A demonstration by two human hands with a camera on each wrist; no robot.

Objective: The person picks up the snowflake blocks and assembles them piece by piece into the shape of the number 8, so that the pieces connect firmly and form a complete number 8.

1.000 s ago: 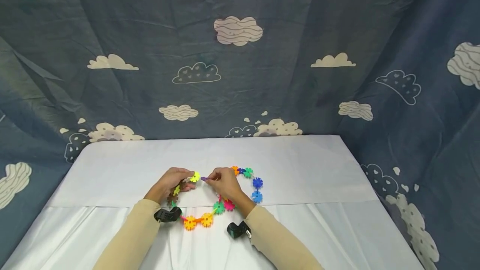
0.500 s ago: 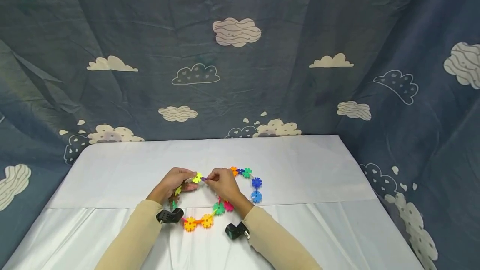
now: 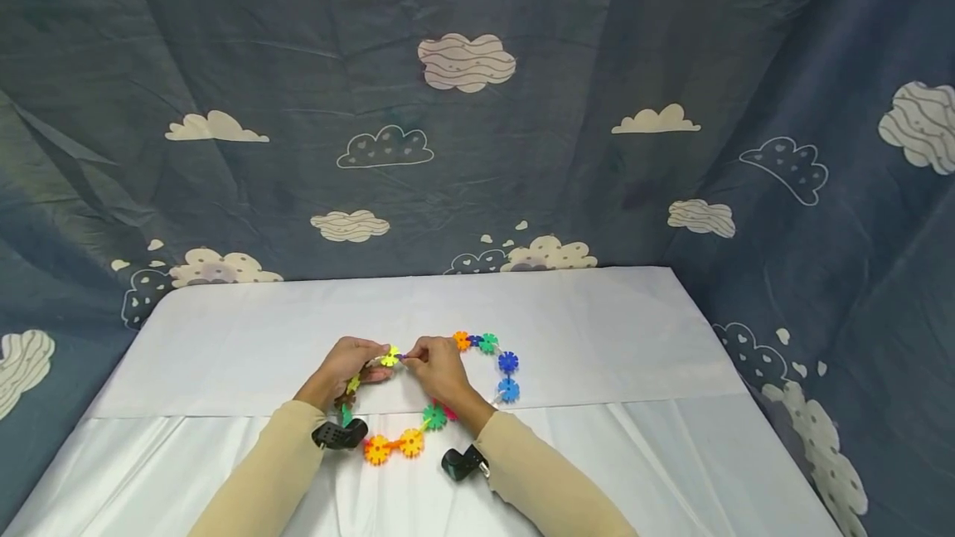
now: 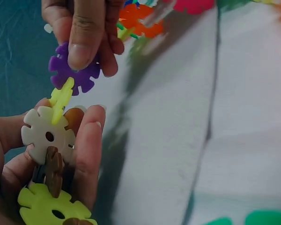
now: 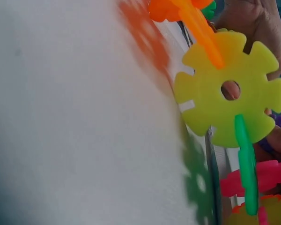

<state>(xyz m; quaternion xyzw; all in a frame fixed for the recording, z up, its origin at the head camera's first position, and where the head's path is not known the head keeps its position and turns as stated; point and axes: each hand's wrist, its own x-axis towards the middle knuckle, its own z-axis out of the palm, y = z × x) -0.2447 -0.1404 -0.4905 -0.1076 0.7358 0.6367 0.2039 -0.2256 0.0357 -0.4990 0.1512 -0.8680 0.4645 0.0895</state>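
Note:
In the head view, a chain of colourful notched plastic discs curves in a ring between the two hands. My left hand (image 3: 345, 371) holds one end of it. In the left wrist view its fingers curl round a white disc (image 4: 36, 133) and a yellow disc (image 4: 62, 99). My right hand (image 3: 442, 370) pinches a purple disc (image 4: 88, 79) between thumb and fingers. The purple disc's edge meets the yellow one at a slot. Below the white disc, a brown disc (image 4: 52, 173) and a yellow-green disc (image 4: 40, 204) follow in the chain.
More linked discs, among them orange (image 3: 377, 450), green (image 3: 434, 417) and blue (image 3: 508, 362) ones, hang or lie near the forearms. A large yellow disc (image 5: 203, 101) fills part of the right wrist view. White cloth (image 3: 597, 338) covers the table; a dark cloud-patterned curtain (image 3: 522, 164) stands behind.
The small gap between the yellow disc and the purple disc has closed. My right hand has shifted slightly left with the purple disc; the left hand stays nearly in place.

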